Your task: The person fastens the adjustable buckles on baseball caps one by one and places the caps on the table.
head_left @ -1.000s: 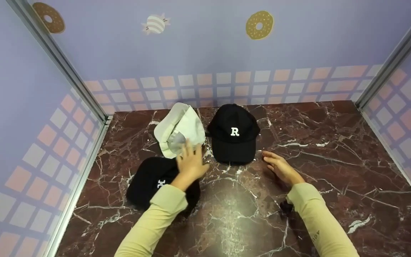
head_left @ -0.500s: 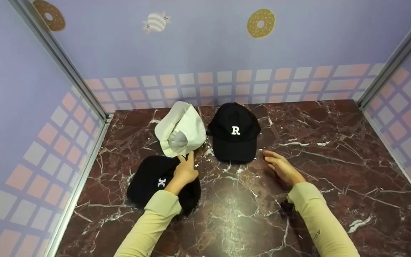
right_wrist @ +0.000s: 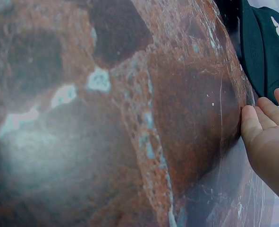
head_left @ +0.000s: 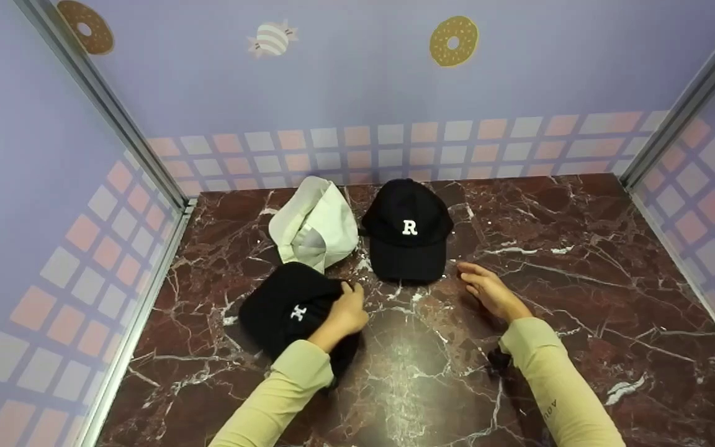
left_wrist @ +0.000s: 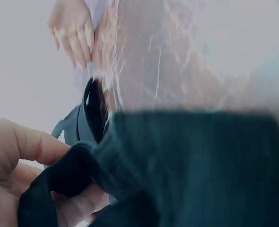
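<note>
In the head view a black cap [head_left: 270, 304] with a small white emblem lies at the front left, turned on its side. My left hand [head_left: 346, 312] grips its edge; in the left wrist view the thumb and fingers pinch the dark band [left_wrist: 73, 165] of this cap. My right hand [head_left: 489, 293] rests on the tabletop with fingers extended, holding nothing. Just left of its fingertips, apart from them, sits a second black cap [head_left: 408, 254] with a white letter R, brim toward me. A white cap [head_left: 332, 226] lies upturned behind the held cap.
The dark red marble tabletop [head_left: 581, 279] meets a purple back wall [head_left: 357, 81] with pink and white squares. Side panels [head_left: 28, 248] with metal frames stand at left and right. The caps lie close together.
My left hand has drawn back from beside the white cap and taken hold of the front black cap, which has shifted right and turned a little. The right hand stays still.
</note>
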Demonstrator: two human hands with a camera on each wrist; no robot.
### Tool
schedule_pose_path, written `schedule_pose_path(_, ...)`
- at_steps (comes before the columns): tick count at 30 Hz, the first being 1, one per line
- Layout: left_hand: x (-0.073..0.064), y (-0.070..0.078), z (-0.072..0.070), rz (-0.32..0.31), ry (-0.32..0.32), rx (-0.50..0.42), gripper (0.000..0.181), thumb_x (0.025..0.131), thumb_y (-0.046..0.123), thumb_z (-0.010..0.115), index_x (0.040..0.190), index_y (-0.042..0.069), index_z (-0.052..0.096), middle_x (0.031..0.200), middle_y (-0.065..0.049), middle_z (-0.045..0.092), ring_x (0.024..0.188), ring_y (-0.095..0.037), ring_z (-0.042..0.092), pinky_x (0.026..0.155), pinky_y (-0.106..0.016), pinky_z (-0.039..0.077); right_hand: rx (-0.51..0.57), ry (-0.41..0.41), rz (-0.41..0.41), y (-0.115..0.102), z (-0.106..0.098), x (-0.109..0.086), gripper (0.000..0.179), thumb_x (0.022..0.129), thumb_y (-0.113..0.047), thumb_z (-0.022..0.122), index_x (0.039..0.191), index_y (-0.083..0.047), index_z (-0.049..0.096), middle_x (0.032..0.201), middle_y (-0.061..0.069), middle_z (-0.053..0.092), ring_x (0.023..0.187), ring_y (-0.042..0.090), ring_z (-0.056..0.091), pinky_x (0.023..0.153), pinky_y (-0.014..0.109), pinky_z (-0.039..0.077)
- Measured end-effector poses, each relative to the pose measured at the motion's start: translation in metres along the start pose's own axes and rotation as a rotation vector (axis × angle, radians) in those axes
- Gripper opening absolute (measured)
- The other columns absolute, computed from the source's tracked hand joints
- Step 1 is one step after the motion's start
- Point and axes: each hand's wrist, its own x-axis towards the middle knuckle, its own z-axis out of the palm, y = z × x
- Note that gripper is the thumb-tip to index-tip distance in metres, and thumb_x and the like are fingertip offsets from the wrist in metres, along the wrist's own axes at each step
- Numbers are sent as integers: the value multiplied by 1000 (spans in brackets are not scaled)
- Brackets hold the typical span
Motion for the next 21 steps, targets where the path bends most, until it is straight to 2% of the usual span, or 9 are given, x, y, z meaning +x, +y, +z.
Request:
schedule_pose_path(12, 6, 13, 14, 103, -119, 107, 64, 75, 1, 49, 136, 3, 30, 142, -24, 22, 114, -37, 46, 90, -43, 41, 19, 20, -3, 2, -1, 1, 53, 90, -7, 40, 135, 10, 17, 143, 22, 14, 129, 28, 16, 109, 41, 12)
schedule_pose_path(17, 9, 19, 16, 137, -176, 160, 64, 76, 1, 47, 138, 11, 31, 143, -19, 24, 121, -34, 40, 94, -43, 38, 26, 32, -3, 3, -1, 1, 53, 89, -8, 42, 134, 9, 20, 141, 22, 17, 126, 23, 23, 108, 40, 14)
schedule_pose_path(21, 10, 26, 18, 185, -192, 187, 64, 77, 0, 47, 137, 19, 34, 143, -15, 27, 121, -33, 41, 92, -44, 40, 32, 33, -6, 2, -2, 1, 51, 89, -7, 41, 134, 8, 21, 141, 21, 18, 123, 20, 27, 107, 39, 15)
